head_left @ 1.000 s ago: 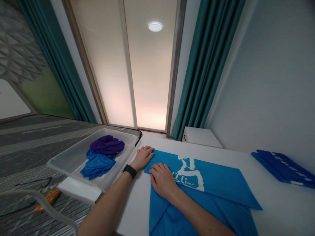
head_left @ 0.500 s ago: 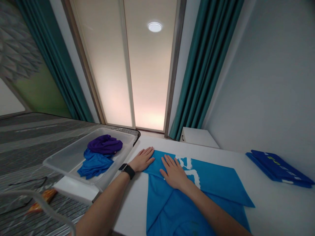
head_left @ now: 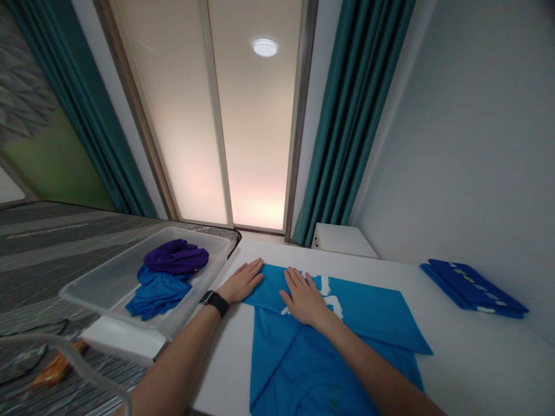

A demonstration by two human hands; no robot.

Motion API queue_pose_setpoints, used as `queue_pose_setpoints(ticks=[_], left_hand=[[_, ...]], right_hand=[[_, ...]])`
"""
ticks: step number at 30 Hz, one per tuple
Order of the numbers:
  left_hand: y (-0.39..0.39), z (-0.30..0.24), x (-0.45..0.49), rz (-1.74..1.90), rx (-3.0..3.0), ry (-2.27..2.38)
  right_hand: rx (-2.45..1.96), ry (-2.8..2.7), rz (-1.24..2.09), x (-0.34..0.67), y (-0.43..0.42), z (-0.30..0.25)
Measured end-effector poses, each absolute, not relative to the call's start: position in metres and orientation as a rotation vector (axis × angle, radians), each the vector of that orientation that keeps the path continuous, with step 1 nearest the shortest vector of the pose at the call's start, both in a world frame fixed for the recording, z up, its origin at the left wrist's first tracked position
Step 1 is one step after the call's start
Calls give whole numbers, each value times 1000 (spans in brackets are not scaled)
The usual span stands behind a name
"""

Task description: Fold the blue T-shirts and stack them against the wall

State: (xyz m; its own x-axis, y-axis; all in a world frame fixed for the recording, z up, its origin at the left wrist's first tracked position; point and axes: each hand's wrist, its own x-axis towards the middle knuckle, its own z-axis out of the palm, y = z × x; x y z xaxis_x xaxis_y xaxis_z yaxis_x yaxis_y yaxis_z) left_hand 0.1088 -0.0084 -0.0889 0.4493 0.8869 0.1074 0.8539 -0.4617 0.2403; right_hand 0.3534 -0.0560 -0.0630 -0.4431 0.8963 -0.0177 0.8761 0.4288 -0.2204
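Note:
A bright blue T-shirt (head_left: pixel 299 364) lies folded on a white table (head_left: pixel 472 358), with a white print (head_left: pixel 332 297) mostly covered. My left hand (head_left: pixel 241 281) rests flat on the shirt's upper left corner, with a black watch (head_left: pixel 215 303) on its wrist. My right hand (head_left: pixel 303 299) lies flat with fingers spread on the upper part of the shirt, over part of the print. Neither hand grips the cloth.
Left of the table, a clear plastic tray (head_left: pixel 104 294) holds a purple cloth (head_left: pixel 176 257) and a blue cloth (head_left: pixel 156 294). A folded navy garment (head_left: pixel 472 289) lies at the table's right. A white cabinet (head_left: pixel 342 241) stands beyond the table.
My right hand has slid up and rightward across the shirt, and less of the white print shows. My left hand stays in nearly the same place on the shirt.

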Motion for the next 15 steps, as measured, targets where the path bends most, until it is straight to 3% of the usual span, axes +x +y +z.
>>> queue_pose_setpoints(ticks=[15], left_hand=[[-30, -61, 136, 328, 2661, 1497]], right_hand=[[-1666, -2548, 290, 379, -50, -65]])
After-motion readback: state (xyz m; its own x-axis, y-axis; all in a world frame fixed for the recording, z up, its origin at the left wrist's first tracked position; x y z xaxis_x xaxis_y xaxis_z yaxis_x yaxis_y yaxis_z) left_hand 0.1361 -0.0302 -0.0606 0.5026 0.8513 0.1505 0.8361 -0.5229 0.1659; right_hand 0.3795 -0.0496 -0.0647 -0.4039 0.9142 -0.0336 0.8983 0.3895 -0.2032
